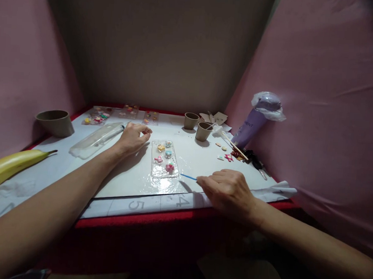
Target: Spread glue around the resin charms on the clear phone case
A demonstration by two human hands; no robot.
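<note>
A clear phone case (159,170) lies flat on a white board (127,182), with several small charms in pink, yellow and blue on it. My right hand (227,192) is closed around a thin blue stick (189,176), whose tip points at the case's lower right corner, close to its edge. Left of the case, my left hand (135,137) hovers over or rests on the board; its fingers are bent, with a gap between thumb and forefinger and nothing visible in them. Glossy wet-looking patches shine on the board around the case's lower end.
A banana (11,162), an oval brown pot (56,123) and a clear plastic package (93,141) lie left. Packets of charms (150,117) and two brown cups (202,132) stand behind. A wooden stick (235,146), loose charms (228,157) and a purple tube (249,126) are right.
</note>
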